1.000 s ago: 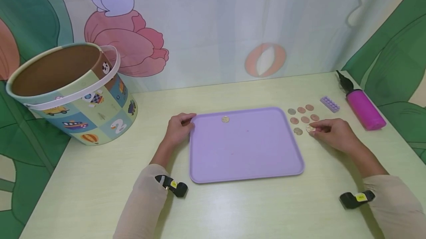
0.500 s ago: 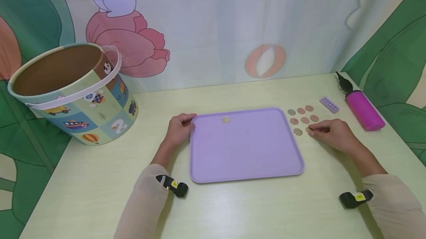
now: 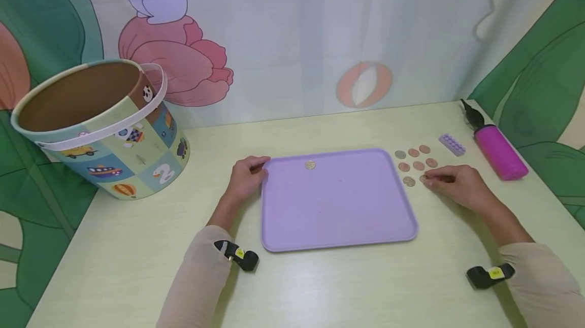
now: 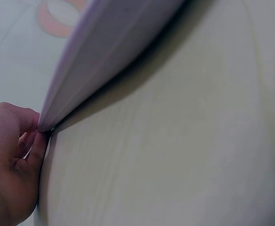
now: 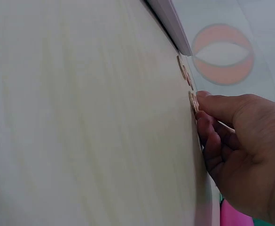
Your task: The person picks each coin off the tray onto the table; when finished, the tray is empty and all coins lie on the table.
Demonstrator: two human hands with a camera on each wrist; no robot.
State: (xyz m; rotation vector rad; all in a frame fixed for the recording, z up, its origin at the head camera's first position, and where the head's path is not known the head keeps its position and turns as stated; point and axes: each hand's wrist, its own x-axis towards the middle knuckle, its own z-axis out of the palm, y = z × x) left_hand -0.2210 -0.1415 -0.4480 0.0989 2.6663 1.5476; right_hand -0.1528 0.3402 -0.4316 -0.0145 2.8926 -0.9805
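A lilac tray [image 3: 338, 201] lies on the table. My left hand [image 3: 247, 178] pinches the tray at its far left corner; in the left wrist view, thumb and fingers [image 4: 27, 120] meet at the rim. One gold-coloured coin [image 3: 310, 165] sits inside the tray near its far edge. To the right of the tray, my right hand [image 3: 459, 186] pinches another coin [image 3: 423, 178] by its edge, close to the tabletop. The right wrist view shows this coin [image 5: 193, 101] at the fingertips. Several copper and silvery coins [image 3: 418, 165] lie flat just beyond that hand.
A purple studded toy brick [image 3: 452, 144] and a magenta hand pump [image 3: 500, 153] with a black nozzle lie at the right. On the left stands a large patterned bucket [image 3: 132, 155] with a white handle. A printed curtain [image 3: 283, 38] hangs behind the table.
The coin in my right hand showed its face a second ago; it is now tilted lower and mostly covered by the fingers. My left hand and the tray stay in place.
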